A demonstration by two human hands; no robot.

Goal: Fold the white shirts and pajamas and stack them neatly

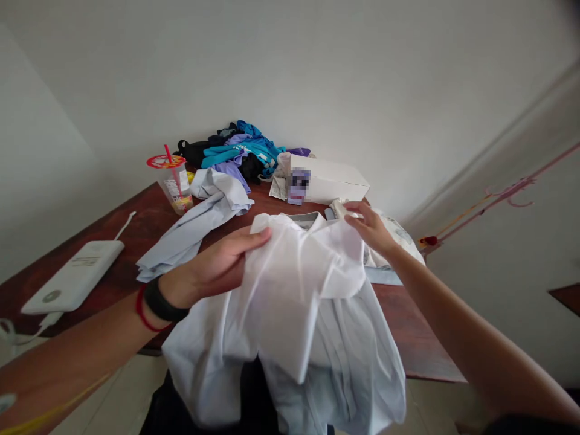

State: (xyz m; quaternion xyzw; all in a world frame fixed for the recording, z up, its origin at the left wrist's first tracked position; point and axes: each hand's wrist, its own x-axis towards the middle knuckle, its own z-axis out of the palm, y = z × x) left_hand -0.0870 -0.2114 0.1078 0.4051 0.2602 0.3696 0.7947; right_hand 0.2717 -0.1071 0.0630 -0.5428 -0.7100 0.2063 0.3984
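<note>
Clock hours count from the middle of the view. At 9 o'clock, on a dark reddish-brown wooden table (138,220), lies a flat, rectangular white power bank (77,275) with white cables at both ends. The left wrist, at 8, wears a red cord bracelet (144,314) and a broad black wristband (164,305). Between 9 and 10 stands a clear plastic cup (174,190) with an orange-red rim and a red straw; just beside it, a crumpled pale blue-white cloth garment (183,226) spreads toward 9. The left hand (224,260), at 8, grasps the collared, thin white shirt (281,272) by its upper left edge, thumb on top. Toward 11 is a heap of blue, lilac and black clothes (242,151). The shirt itself hangs at 6, in front of the table, its collar uppermost. At 2 sits an oblong white box (338,178). The right hand (369,229), at 3, has bent fingers at the shirt's upper right edge; whether they pinch it, I cannot tell. Behind it lie pale folded clothes (401,235).
</note>
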